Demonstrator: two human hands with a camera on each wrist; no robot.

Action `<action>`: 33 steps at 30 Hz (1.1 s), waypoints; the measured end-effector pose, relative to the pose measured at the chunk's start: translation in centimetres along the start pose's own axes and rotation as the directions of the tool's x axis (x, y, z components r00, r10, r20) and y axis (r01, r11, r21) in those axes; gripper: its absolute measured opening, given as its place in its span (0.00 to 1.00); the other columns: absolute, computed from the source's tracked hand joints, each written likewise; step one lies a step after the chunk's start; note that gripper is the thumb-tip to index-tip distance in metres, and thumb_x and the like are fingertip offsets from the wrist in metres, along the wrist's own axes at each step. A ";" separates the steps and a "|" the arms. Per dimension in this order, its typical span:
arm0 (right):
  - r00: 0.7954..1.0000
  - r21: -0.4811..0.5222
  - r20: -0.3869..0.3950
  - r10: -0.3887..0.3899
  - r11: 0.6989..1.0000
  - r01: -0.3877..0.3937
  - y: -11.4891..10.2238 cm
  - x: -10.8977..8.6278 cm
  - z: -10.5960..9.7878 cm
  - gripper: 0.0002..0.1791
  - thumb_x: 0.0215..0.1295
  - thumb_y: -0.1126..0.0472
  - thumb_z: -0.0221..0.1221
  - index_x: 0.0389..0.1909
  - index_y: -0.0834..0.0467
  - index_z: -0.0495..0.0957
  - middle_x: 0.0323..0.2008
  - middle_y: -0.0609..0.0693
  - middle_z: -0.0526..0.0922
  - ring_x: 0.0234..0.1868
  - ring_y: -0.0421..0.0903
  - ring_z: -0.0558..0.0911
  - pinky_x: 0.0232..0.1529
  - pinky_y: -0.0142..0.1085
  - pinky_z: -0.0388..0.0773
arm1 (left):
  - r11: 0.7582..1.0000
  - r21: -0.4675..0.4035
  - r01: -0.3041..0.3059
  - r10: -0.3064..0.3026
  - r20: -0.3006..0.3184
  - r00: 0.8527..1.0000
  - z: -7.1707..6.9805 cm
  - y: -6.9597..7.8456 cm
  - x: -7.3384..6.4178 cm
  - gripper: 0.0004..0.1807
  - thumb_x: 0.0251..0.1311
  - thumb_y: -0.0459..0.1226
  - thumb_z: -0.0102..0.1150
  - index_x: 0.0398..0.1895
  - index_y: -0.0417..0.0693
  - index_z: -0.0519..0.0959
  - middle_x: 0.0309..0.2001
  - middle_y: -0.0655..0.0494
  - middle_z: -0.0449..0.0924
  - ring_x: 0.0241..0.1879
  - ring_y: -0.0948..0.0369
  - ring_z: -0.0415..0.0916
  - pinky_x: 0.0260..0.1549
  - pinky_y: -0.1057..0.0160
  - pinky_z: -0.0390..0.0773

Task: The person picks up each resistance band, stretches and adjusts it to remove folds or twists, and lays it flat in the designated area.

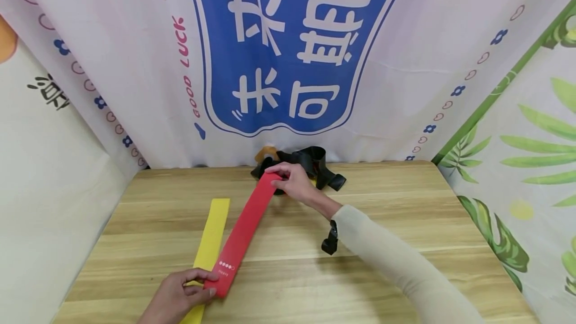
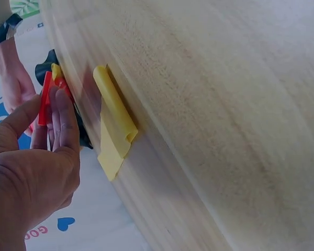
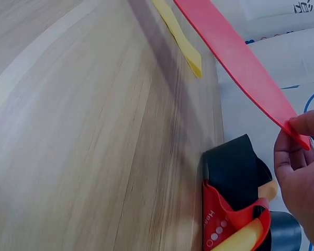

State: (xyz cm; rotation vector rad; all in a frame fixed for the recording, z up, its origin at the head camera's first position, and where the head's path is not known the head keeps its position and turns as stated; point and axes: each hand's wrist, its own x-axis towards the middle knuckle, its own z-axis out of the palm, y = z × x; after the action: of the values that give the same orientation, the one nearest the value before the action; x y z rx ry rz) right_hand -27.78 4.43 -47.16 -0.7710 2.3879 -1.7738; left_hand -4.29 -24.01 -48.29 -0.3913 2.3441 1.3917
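A flat red resistance band (image 1: 246, 229), with white print near its close end, stretches between both hands above the table. My left hand (image 1: 177, 291) pinches the near end between thumb and fingers. At the far end, my right hand (image 1: 292, 181) pinches the band near its tip. In the right wrist view the red band (image 3: 240, 57) hangs over the wood and its shadow falls below. A yellow resistance band (image 1: 211, 236) lies on the table just left of it, its near part partly behind my left hand. The left wrist view shows the yellow band (image 2: 115, 104) with a folded-over loop.
Behind my right hand, at the table's back edge, sits a pile of black bands (image 1: 312, 159) with another red band (image 3: 220, 219) and yellow pieces among them. The wooden table (image 1: 405, 224) meets a printed curtain (image 1: 396, 114) at the back.
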 end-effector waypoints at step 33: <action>0.996 -0.050 0.023 0.086 0.995 -0.085 2.0 1.7 6.4 0.15 0.66 0.68 0.71 0.52 0.53 0.91 0.52 0.48 0.90 0.44 0.36 0.86 0.46 0.30 0.84 | 0.988 -0.138 0.071 -0.036 0.241 0.970 -0.2 -3.2 -0.6 0.21 0.60 0.41 0.78 0.50 0.36 0.85 0.40 0.52 0.86 0.37 0.56 0.87 0.39 0.58 0.88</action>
State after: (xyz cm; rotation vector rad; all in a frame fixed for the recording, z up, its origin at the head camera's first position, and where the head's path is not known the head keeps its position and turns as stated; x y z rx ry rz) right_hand -27.75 -1.49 -50.73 -0.6815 2.4175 -1.6700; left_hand -2.44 -25.60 -50.38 -0.3066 2.0331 1.4997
